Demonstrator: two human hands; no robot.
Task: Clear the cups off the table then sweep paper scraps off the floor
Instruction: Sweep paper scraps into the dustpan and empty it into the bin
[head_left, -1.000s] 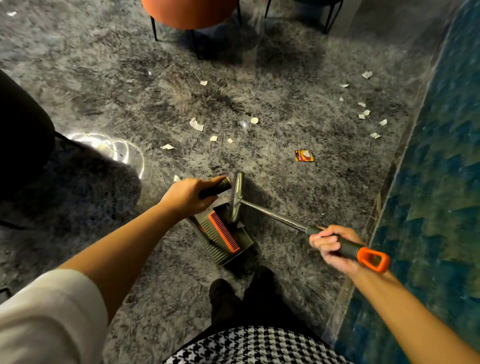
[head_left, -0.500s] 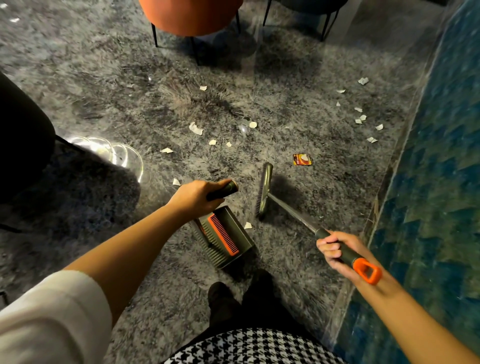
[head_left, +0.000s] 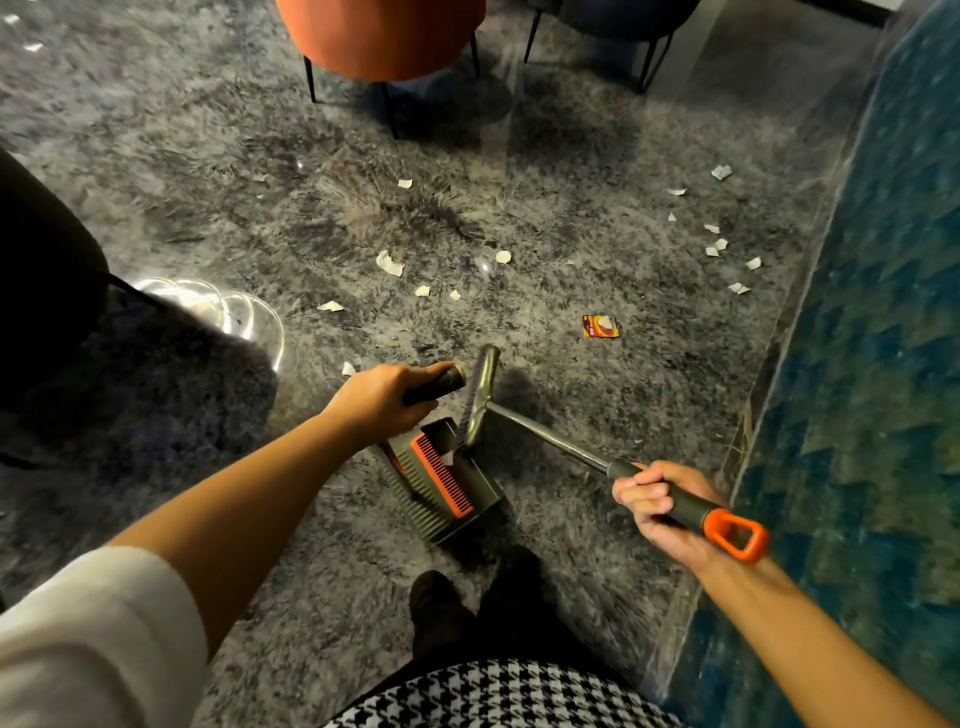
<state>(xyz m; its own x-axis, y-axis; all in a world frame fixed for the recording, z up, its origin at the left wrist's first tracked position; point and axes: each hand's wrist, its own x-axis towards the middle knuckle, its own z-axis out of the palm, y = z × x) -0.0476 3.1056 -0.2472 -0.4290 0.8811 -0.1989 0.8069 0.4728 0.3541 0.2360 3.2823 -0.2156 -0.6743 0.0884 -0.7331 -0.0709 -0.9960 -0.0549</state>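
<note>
While the left hand (head_left: 379, 397) is curled tight round the dustpan (head_left: 441, 483) handle and the right hand (head_left: 660, 504) grips the broom (head_left: 480, 400) by its grip, the brush head sits right at the pan's mouth w/ one white bit (head_left: 448, 458) inside. So sweeping is barely started imo: most paper scraps (head_left: 389, 262) lie on the floor (head_left: 571, 519) ahead, plus a bunch near the right edge & a red wrapper (head_left: 600, 326). Cups and table aren't in view, can't tell abt that part.
</note>
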